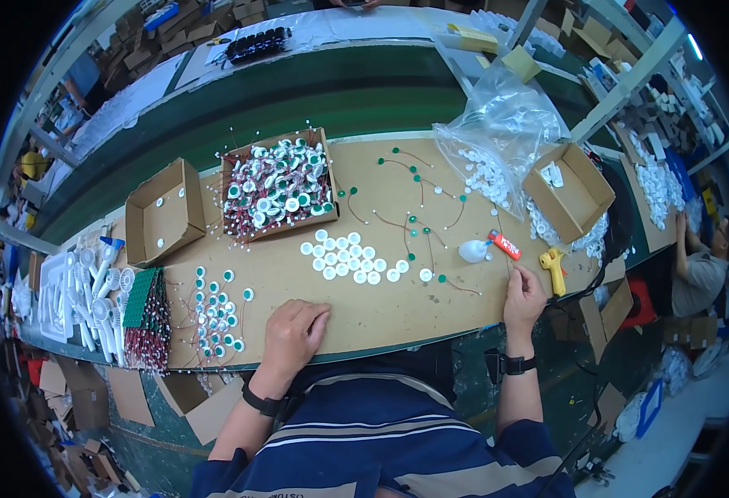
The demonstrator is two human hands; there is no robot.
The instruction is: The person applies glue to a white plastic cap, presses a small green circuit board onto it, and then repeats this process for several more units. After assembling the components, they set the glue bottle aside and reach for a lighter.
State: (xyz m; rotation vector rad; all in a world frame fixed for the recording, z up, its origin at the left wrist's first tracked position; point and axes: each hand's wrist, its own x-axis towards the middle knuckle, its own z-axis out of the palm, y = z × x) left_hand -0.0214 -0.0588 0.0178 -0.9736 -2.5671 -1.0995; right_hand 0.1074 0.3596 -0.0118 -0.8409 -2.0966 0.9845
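My left hand point(294, 334) rests curled at the near edge of the brown work board, closed with nothing showing in it. Beyond it lie several white round caps point(342, 256) in loose rows. To its left are several white discs with green backs and thin red wires point(215, 311). My right hand point(524, 297) is closed on the board, its fingertips near a red tube point(505, 244); nothing shows in it. A yellow glue gun point(553, 270) lies just right of that hand. A small clear squeeze bottle point(473, 251) stands beside the tube.
A cardboard box point(331, 178) is heaped with wired discs; another box point(186, 224) stands left of it. Wired green discs point(414, 220) lie scattered mid-board. Plastic bag point(505, 124), tilted box point(584, 217) and white parts are at right; white handles point(103, 319) at left. A person point(704, 274) sits far right.
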